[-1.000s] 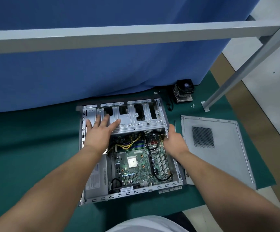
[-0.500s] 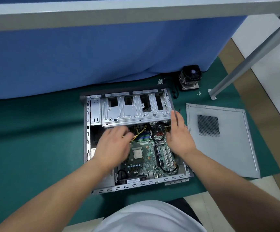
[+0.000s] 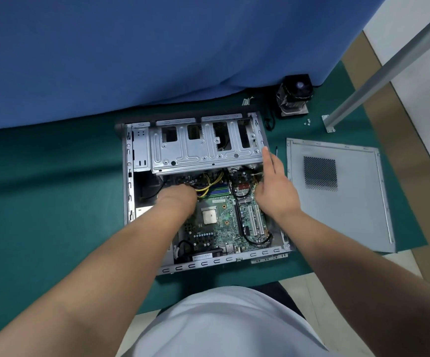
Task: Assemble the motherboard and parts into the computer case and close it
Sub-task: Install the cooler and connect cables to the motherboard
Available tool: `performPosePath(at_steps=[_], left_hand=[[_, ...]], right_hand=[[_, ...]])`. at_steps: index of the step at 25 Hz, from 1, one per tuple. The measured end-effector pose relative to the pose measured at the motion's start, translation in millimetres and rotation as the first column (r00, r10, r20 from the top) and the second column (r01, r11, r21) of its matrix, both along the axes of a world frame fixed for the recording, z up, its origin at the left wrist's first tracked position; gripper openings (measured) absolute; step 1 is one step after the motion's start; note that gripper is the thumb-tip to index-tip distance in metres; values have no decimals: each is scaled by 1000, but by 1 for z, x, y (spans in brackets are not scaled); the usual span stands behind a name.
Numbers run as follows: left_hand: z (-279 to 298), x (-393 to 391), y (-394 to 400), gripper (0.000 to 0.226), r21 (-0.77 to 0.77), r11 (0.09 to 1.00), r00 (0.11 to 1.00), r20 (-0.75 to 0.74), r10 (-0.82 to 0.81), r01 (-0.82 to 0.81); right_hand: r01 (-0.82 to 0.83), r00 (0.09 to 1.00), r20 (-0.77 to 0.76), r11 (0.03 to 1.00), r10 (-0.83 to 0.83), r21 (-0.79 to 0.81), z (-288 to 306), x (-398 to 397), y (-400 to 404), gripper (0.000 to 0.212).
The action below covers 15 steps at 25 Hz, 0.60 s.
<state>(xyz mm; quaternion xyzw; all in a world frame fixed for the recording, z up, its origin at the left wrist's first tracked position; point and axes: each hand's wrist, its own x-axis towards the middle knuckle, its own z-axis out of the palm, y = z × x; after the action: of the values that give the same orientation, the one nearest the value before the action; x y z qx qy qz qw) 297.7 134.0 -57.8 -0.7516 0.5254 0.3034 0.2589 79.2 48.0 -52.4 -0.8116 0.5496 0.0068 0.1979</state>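
The open computer case (image 3: 224, 260) lies flat on the green mat. Inside it sits the green motherboard (image 3: 224, 220) with a bare CPU socket (image 3: 209, 216). A silver drive cage (image 3: 203, 148) spans the case's far half. My left hand (image 3: 176, 199) reaches down under the cage's near edge among the yellow and black cables (image 3: 208, 186); its fingers are hidden. My right hand (image 3: 273, 186) hovers over the case's right side, fingers straight, the fingertips at the cage's right corner. The grey side panel (image 3: 337, 191) lies flat to the right of the case.
A black CPU cooler (image 3: 295, 96) stands on the mat behind the case, with small screws (image 3: 307, 121) beside it. A grey metal leg (image 3: 378, 78) slants down at the right. A blue cloth (image 3: 157, 52) hangs behind. A thin screwdriver (image 3: 276, 152) lies between case and panel.
My left hand left the top of the drive cage and went down into the case beneath it. My right hand stretched forward along the case's right side. The view tilted downward.
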Motion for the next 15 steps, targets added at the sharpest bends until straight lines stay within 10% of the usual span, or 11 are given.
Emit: performPosePath(at_steps=[15], left_hand=[[-21, 29, -24, 35, -56, 990, 982, -146, 118, -127]], right_hand=[[-2, 1000, 3, 1000, 2, -26, -2, 0, -1, 92]])
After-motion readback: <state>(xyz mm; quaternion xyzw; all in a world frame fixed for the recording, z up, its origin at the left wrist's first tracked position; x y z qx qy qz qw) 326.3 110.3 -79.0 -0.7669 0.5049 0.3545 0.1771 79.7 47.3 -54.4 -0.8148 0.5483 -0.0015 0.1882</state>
